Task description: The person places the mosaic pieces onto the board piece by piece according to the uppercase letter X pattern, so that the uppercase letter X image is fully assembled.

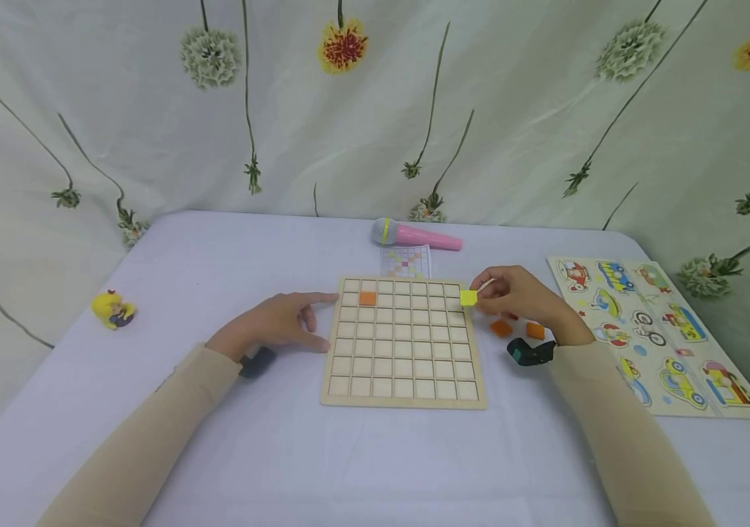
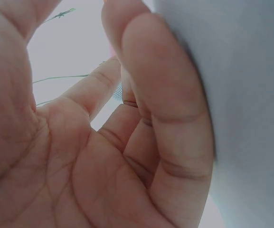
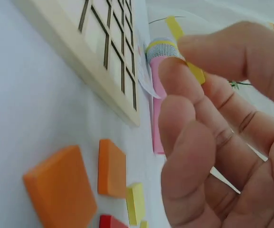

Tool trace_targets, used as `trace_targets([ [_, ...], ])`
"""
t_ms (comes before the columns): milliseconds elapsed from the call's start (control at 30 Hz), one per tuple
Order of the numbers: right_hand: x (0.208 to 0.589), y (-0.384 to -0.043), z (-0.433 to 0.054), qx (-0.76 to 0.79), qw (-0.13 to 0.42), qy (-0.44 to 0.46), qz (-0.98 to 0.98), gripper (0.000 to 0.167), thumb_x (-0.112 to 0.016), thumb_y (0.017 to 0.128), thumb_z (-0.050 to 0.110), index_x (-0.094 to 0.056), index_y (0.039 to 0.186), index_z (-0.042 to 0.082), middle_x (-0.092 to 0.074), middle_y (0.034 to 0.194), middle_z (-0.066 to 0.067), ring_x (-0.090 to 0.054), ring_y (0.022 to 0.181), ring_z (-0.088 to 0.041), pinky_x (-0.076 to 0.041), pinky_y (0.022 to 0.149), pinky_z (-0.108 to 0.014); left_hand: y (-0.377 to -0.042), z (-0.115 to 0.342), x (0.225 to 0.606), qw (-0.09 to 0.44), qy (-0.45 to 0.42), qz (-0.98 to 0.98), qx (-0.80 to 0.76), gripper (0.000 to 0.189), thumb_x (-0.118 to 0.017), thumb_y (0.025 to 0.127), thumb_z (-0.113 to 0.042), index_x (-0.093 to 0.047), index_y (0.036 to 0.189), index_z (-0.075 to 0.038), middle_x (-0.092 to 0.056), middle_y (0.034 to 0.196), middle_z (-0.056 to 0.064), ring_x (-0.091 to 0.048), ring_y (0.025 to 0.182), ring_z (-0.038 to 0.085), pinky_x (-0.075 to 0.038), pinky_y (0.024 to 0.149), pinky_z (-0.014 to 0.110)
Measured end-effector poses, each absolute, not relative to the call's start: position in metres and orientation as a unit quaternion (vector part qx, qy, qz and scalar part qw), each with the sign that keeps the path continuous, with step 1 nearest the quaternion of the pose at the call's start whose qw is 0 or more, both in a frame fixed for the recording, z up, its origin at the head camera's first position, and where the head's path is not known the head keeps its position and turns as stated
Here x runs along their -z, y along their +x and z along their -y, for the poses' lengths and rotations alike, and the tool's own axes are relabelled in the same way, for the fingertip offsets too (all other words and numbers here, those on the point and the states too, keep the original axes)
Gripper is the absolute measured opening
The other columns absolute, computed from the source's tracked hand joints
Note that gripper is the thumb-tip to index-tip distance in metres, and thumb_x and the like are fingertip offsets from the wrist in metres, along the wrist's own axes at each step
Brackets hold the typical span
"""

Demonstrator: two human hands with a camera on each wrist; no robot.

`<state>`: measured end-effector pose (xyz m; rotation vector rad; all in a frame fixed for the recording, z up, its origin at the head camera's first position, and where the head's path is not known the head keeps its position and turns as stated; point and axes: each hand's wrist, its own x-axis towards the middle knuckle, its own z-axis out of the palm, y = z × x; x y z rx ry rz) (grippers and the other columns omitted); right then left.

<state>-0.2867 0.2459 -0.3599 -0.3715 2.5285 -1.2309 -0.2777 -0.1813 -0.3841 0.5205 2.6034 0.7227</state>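
A wooden grid board (image 1: 392,348) lies flat in the middle of the table, with one orange square tile (image 1: 367,298) in a cell near its upper left. At the board's left edge my left hand (image 1: 283,320) touches the frame with forefinger and thumb spread; in the left wrist view its other fingers bend inward over nothing. My right hand (image 1: 513,294) pinches a yellow square tile (image 1: 469,298) between thumb and forefinger, at the board's upper right edge. In the right wrist view, orange tiles (image 3: 63,190), a red tile (image 3: 112,222) and another yellow tile (image 3: 136,203) lie below that hand.
Behind the board lie a small printed pattern card (image 1: 406,261) and a pink toy microphone (image 1: 417,236). A picture puzzle board (image 1: 658,337) covers the table's right side. A yellow-haired figurine (image 1: 112,309) sits at far left. A flowered cloth (image 1: 375,110) hangs behind.
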Motion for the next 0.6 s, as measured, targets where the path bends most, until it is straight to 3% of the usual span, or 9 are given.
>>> trace_targets([
  [167, 0.361, -0.291, -0.236, 0.45, 0.154, -0.113, -0.873, 0.034, -0.079, 0.098, 0.01, -0.068, 0.126, -0.004, -0.075, 0.094, -0.007, -0.056, 0.071, -0.019, -0.045, 0.062, -0.028, -0.277, 0.181, 0.384, 0.195, 0.182, -0.928, -0.259, 0.092, -0.091, 0.087, -0.031, -0.046, 0.166, -0.013, -0.065, 0.1, 0.005, -0.056, 0.079, 0.019, -0.046, 0.076, 0.035],
  [433, 0.365, -0.297, -0.224, 0.46, 0.177, -0.09, -0.865, 0.035, -0.08, 0.098, 0.014, -0.068, 0.127, -0.002, -0.054, 0.065, -0.001, -0.041, 0.056, -0.016, -0.03, 0.053, -0.027, -0.278, 0.18, 0.385, 0.199, 0.173, -0.929, -0.26, 0.093, -0.092, 0.087, -0.032, -0.046, 0.166, -0.014, -0.065, 0.1, 0.005, -0.055, 0.079, 0.02, -0.046, 0.076, 0.035],
  [600, 0.367, -0.301, -0.217, 0.47, 0.186, -0.092, -0.858, 0.035, -0.079, 0.097, 0.01, -0.068, 0.127, -0.005, -0.064, 0.071, -0.001, -0.04, 0.055, -0.014, -0.031, 0.053, -0.026, -0.277, 0.18, 0.384, 0.2, 0.173, -0.929, -0.258, 0.093, -0.092, 0.087, -0.032, -0.046, 0.166, -0.014, -0.065, 0.1, 0.005, -0.055, 0.078, 0.019, -0.046, 0.076, 0.035],
])
